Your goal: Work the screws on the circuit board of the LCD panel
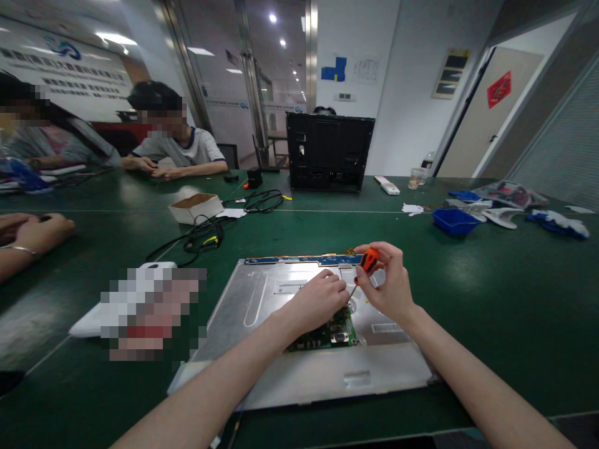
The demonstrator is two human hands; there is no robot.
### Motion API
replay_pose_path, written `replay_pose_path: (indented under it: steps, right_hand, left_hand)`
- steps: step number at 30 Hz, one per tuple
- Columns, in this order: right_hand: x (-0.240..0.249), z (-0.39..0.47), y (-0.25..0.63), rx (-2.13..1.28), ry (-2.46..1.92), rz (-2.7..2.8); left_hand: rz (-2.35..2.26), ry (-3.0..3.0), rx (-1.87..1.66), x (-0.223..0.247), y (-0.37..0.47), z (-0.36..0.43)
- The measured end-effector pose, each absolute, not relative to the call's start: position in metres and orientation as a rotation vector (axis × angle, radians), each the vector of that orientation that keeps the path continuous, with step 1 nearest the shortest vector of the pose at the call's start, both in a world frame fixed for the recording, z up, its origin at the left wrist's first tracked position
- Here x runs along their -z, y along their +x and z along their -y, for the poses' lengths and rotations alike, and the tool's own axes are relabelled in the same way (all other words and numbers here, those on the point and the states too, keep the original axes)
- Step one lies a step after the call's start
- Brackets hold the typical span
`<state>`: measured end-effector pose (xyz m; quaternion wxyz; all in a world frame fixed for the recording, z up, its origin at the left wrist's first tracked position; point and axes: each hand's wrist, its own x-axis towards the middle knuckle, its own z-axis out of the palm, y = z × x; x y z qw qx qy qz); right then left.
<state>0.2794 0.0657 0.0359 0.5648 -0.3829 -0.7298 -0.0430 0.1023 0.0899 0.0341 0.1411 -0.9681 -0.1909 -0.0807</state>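
A silver metal panel (pixel 276 368) lies flat before me, with a blue circuit strip (pixel 299 260) along its far edge. My right hand (pixel 390 280) pinches the orange and black handle of a screwdriver (pixel 369 260). Its shaft slants down to the upper edge of a green circuit board (pixel 344 333) on the panel. Over that board rests my left hand (pixel 322 298), its fingers curled together near the screwdriver's tip; the palm covers part of the board. Whatever the left fingertips hold, if anything, is hidden.
On the green table (pixel 491 299) stand a black monitor frame (pixel 330 153), a white open box (pixel 196 209), black cables (pixel 194 240) and a blue tray (pixel 453 221). A blurred white object (pixel 116 305) lies left. People sit at the left, one person's hands (pixel 44 231) close by.
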Motion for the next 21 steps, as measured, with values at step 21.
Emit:
replay_pose_path:
  steps: [21]
  right_hand:
    - [-0.0381, -0.0668, 0.2819, 0.177, -0.926, 1.731]
  left_hand:
    - [0.544, -2.795, 0.277, -0.0286, 0.1008, -0.0915]
